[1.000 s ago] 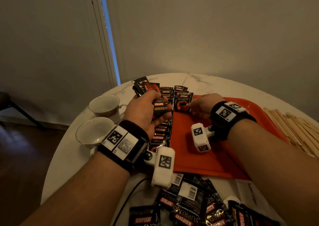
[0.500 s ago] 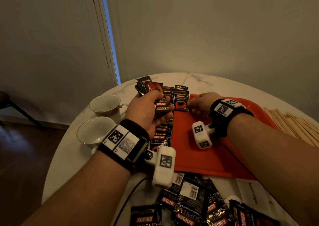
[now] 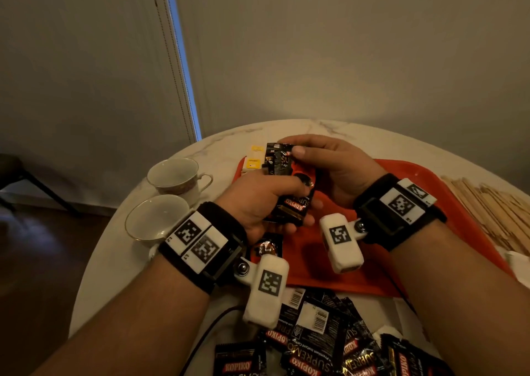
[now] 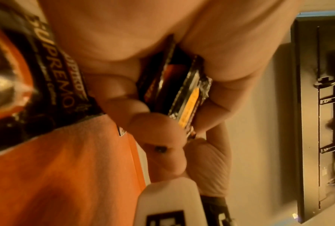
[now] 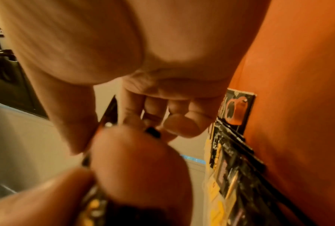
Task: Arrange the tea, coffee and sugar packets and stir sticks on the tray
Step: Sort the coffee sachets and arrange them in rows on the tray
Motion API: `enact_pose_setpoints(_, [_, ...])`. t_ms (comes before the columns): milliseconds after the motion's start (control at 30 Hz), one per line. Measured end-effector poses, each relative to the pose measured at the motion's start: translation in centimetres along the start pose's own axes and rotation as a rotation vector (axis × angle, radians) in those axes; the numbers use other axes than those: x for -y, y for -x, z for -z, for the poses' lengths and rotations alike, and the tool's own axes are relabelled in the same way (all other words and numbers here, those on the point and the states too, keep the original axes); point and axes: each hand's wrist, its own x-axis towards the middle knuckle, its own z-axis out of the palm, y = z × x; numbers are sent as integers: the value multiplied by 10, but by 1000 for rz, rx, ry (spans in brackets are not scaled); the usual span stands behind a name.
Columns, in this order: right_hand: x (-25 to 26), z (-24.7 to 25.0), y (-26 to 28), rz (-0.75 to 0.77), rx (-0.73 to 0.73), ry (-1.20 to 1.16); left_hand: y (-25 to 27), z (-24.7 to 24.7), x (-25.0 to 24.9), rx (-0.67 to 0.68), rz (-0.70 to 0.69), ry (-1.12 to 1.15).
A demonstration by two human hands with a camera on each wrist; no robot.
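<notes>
left hand (image 3: pixel 258 200): grips coffee packets (image 3: pixel 289 203) | right hand (image 3: pixel 329 163): pinches their top | over red tray (image 3: pixel 430 192)

The left hand (image 3: pixel 258 200) hides the near end of the black-and-orange foil coffee packets (image 3: pixel 289 180) it grips. At five o'clock, the loose black coffee sachets (image 3: pixel 315 344) are cut off by the edge. Both wrist views are blurred, print mostly unreadable.

Coffee packets (image 3: pixel 289 200): black, red-orange KOPIKO lettering. Tray (image 3: pixel 407 186): orange-red. Table (image 3: pixel 114 261): white marble, grey veining. Teacups (image 3: pixel 172 173) left of tray: white. Stir sticks (image 3: pixel 493 206): pale wood. Packets at the tray's far-left corner (image 3: pixel 253 160): yellow-white.
</notes>
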Motion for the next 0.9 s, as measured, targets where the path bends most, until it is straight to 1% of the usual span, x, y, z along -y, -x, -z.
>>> enact_pose_setpoints(100, [-1,3,-1,61,-53,-23,-2,1,2,-61,-44,-5])
enact_pose_setpoints(167, [-4,10,-2,59,-107,-64,-4,0,2,-125,-88,31])
enact_pose_setpoints(267, [-10,14,-4,41,-151,-122,-6,0,2,-200,-138,92])
enact_pose_setpoints(367, [-13,15,-6,25,-163,-194,-9,-2,3,-238,-179,104])
enact_pose_setpoints(533, [-17,15,-7,22,-202,-150,-9,-1,3,-258,-207,127])
enact_pose_setpoints(600, [-19,15,-8,20,-234,-179,-12,0,4,-291,-210,154])
enact_pose_setpoints(733, [-21,14,-11,43,-333,-210,-17,2,4,-424,-251,245])
enact_pose_setpoints(833, [-21,15,-14,26,-434,-272,-19,2,3,-454,-281,315])
enact_pose_setpoints(900, [-21,16,-14,25,-439,-265,-21,3,4,-461,-313,301])
